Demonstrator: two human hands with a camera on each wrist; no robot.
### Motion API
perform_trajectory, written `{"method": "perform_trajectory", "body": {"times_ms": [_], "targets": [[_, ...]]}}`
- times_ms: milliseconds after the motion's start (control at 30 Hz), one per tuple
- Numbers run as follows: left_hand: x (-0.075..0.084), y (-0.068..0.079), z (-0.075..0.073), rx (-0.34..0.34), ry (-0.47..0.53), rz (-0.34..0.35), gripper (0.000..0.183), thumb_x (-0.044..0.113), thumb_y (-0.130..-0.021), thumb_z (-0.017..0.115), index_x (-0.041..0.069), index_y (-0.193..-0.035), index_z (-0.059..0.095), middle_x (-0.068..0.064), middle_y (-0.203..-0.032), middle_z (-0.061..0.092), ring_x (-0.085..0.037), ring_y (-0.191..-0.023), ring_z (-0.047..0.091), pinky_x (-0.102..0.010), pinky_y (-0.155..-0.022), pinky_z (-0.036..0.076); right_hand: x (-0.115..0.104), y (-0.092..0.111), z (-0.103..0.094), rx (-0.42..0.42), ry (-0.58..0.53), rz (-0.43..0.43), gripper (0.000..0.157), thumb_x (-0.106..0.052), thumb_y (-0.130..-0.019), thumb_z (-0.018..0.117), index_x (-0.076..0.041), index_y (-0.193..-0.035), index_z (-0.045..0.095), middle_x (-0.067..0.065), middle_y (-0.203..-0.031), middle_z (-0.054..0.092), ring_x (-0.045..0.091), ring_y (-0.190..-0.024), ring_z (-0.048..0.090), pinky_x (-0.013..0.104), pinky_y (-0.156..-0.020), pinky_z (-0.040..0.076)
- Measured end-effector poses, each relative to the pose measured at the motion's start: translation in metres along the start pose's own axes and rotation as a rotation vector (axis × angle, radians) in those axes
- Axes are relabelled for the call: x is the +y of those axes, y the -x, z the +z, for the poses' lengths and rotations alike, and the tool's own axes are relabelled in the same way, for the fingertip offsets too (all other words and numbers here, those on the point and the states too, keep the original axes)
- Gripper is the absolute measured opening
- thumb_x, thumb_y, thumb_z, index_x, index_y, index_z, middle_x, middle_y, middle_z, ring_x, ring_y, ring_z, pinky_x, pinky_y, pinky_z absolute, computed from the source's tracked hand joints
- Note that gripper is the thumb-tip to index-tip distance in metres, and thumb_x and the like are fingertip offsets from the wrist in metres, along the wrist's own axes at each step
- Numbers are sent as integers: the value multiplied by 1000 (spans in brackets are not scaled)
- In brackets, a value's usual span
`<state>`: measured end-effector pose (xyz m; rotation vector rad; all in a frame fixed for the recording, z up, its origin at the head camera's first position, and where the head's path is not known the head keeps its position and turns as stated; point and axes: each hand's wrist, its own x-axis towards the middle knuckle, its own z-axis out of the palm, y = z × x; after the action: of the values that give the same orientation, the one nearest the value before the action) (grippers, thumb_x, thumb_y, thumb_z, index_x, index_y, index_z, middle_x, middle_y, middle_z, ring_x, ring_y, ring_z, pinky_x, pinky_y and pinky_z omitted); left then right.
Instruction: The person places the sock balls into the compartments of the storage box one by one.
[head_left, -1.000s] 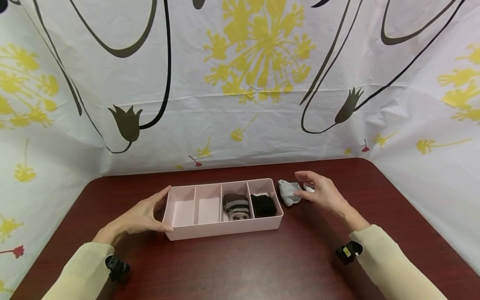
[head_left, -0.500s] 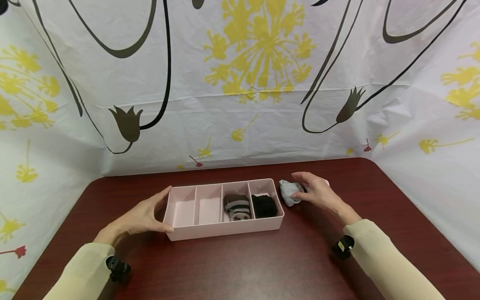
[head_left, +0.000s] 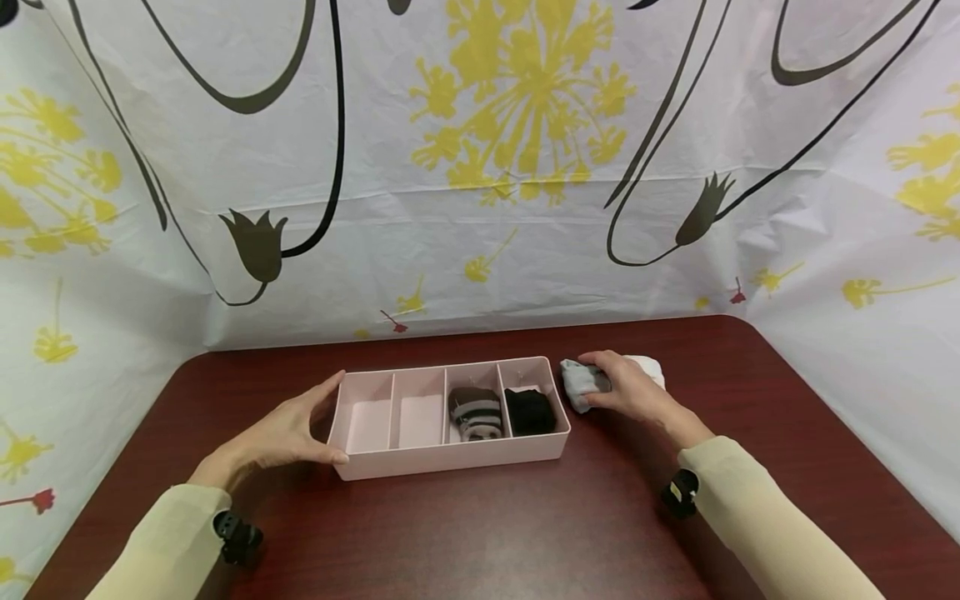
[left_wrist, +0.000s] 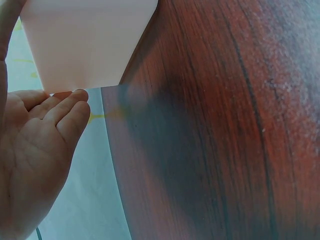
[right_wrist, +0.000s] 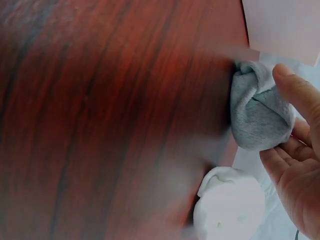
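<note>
A long pale pink divided box (head_left: pixel 450 460) lies on the table. My left hand (head_left: pixel 279 429) holds its left end, thumb at the front corner and fingers at the back one. The left wrist view shows the fingertips against the box's end wall (left_wrist: pixel 85 45). Just past the right end sits a balled grey sock (right_wrist: pixel 260 122), and my right hand (head_left: pixel 632 390) grips it between thumb and fingers. A balled white sock (right_wrist: pixel 230 205) rests beside it, partly behind the right hand in the head view.
In the box, a striped sock (head_left: pixel 477 414) fills the third compartment and a black sock (head_left: pixel 529 412) the rightmost. The two left compartments show bare floors. A white patterned sheet (head_left: pixel 420 183) hangs behind the dark red table (head_left: pixel 465 533).
My right hand has moved left and down onto the grey sock, closing around it; the white sock behind it shows more. The left hand stays on the box's end.
</note>
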<state>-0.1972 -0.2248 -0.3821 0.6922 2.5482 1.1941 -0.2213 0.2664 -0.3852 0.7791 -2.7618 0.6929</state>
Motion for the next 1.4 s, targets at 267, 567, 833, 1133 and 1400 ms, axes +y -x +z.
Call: {"method": "perform_trajectory", "body": {"times_ms": [267,567,833,1133,1400], "targets": [[-1,1,0,-2,12,11,117,28,-64,86,1,-150,11,-25,-152,22,-41,-134,33,-17,-98,33,2,-2,4,-22,43,4,51,-13,-72,80,7,-113,57,20,-105,61,27,-85,57,40,-73,46],[2,-1,-1,-13,32,3,118,27,-65,86,2,-151,9,-22,-152,22,-39,-136,31,-45,-105,31,2,-3,5,-4,72,3,43,-10,-72,79,5,-108,60,18,-101,63,26,-82,58,40,-71,46],[2,-1,-1,-14,33,-1,119,28,-64,86,1,-150,9,-22,-153,21,-39,-137,30,-52,-105,28,0,-2,7,25,54,31,41,-8,-72,79,5,-107,61,17,-100,64,26,-81,58,40,-70,46],[1,-1,0,-21,60,-1,119,26,-64,86,0,-150,8,-22,-153,20,-39,-137,29,-50,-105,28,-9,2,1,64,30,85,40,-9,-73,79,3,-107,63,15,-96,63,23,-80,58,40,-71,47],[1,0,-1,-15,45,-7,119,28,-64,86,2,-151,9,-23,-153,21,-39,-137,30,-53,-105,28,-25,5,-15,143,-41,118,41,-7,-72,79,1,-110,63,13,-96,65,23,-83,60,40,-71,50]]}}
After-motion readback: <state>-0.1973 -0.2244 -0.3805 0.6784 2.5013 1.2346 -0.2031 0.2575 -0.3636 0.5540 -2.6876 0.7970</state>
